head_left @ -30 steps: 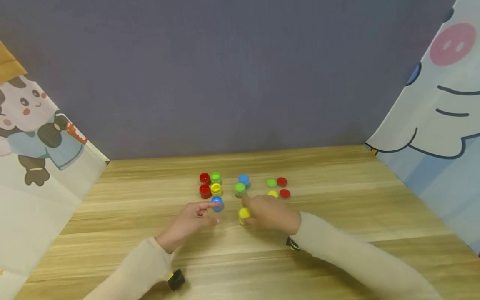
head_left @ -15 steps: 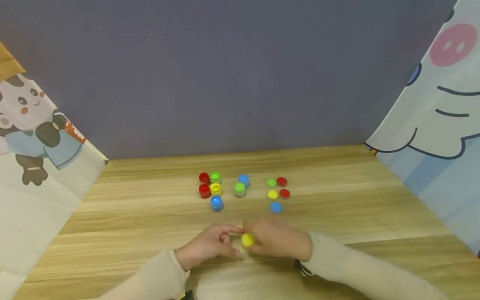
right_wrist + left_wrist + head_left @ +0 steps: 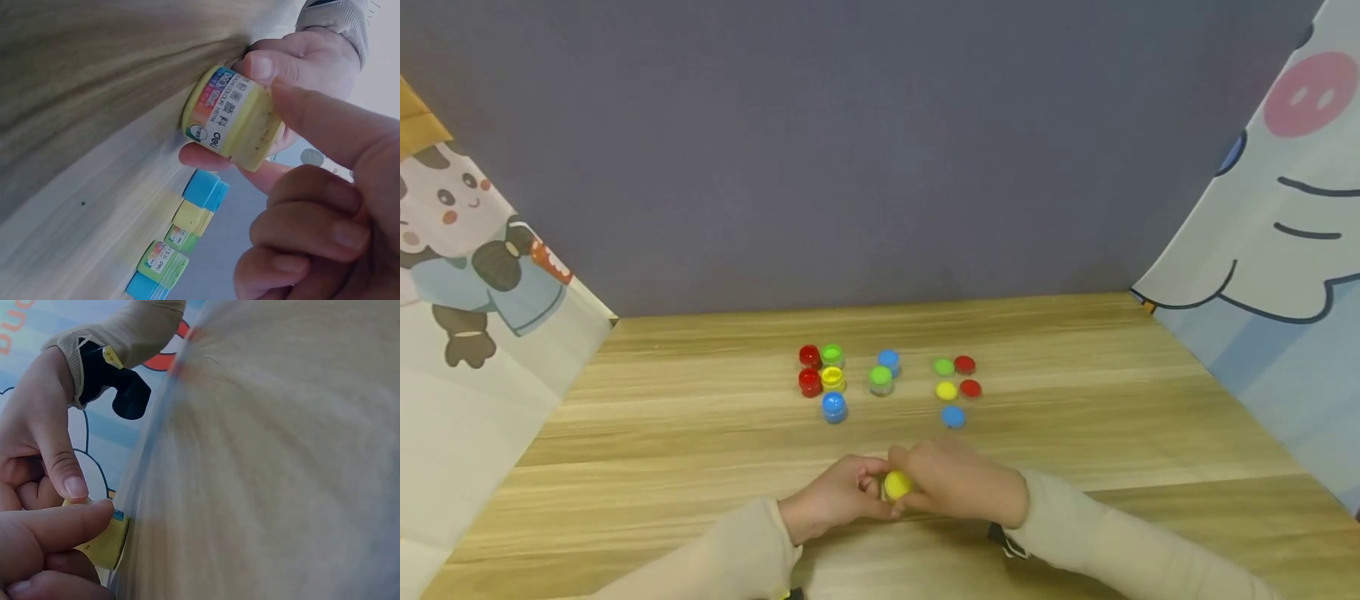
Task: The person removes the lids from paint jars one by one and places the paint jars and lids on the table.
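A small yellow paint jar [image 3: 897, 485] with its lid on is between my two hands, near the front of the table. My left hand [image 3: 838, 497] holds it from the left, thumb and index finger on the body. From the other side my right hand [image 3: 966, 483] pinches the yellow lid [image 3: 257, 134] between thumb and index finger. In the right wrist view the jar's printed label [image 3: 219, 106] shows and the jar lies tilted. The left wrist view has part of the jar [image 3: 111, 544] showing behind fingers.
Farther back on the left stand several red, green, yellow and blue jars [image 3: 833, 407], seemingly lidless. A green-topped jar [image 3: 881, 380] and a blue-topped jar [image 3: 889, 362] stand in the middle. Loose lids, including a blue lid [image 3: 953, 417], lie to the right. A grey panel [image 3: 880, 167] stands behind.
My right hand has brought the yellow jar toward me. The left hand has left the blue jar, moved right and nearer, and closed on the yellow jar. The loose blue lid is now uncovered.
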Demonstrator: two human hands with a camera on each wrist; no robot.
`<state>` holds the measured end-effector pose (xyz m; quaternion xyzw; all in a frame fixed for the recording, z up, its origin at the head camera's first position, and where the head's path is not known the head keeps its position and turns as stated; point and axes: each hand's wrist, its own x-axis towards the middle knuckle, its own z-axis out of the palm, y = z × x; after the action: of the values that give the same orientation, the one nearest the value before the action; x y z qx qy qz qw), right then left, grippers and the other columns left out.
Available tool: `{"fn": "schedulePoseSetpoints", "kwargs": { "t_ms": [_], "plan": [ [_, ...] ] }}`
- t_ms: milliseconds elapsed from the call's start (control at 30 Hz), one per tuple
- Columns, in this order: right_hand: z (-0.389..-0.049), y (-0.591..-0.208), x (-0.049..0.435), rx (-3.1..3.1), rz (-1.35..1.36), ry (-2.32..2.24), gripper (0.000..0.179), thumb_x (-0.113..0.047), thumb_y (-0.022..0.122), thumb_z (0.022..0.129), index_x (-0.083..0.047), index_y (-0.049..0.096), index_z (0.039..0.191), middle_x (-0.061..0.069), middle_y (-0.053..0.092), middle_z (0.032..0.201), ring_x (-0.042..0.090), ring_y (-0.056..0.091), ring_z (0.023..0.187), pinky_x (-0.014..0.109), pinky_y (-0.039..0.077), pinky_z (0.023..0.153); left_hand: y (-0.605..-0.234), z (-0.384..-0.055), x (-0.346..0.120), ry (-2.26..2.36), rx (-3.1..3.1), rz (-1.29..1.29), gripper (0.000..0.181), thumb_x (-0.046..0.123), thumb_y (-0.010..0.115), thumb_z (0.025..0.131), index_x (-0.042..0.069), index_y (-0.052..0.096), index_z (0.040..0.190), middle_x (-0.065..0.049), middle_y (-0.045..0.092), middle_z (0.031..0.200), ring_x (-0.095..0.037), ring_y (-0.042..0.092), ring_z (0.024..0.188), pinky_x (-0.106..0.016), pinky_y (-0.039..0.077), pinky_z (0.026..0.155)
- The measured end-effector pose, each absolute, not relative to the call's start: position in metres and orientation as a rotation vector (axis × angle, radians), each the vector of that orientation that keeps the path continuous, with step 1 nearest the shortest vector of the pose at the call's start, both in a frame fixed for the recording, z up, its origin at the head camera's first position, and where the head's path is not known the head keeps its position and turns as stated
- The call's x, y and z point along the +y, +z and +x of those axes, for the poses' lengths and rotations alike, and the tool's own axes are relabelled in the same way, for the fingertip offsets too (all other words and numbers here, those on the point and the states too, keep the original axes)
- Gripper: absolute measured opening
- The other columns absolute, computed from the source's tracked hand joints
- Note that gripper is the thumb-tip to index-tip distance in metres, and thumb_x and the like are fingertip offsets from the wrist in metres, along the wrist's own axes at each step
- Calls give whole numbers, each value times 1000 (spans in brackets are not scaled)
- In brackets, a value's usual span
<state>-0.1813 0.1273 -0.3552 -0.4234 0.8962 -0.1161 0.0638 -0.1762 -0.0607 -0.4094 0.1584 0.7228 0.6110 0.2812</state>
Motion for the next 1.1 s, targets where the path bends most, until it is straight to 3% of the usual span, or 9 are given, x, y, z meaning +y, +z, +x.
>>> {"fn": "schedulePoseSetpoints", "kwargs": {
  "t_ms": [533,1100],
  "plan": [
    [-181,-355,125,2675,-1246,-383,31,-32,76,74,-12,55,86,-11,44,62,2,38,53,17,36,49,-413,-172,-58,1618,2053,448,38,4,77,75,10,68,112,4,42,54,-6,33,48,-16,26,44],
    [-186,-356,130,2592,-1405,-355,30,-32,74,76,-13,56,90,-12,44,63,0,38,54,14,36,52,-411,-170,-57,1617,2042,430,30,4,77,74,7,71,103,5,40,52,-6,32,48,-16,26,45]
  ]
}}
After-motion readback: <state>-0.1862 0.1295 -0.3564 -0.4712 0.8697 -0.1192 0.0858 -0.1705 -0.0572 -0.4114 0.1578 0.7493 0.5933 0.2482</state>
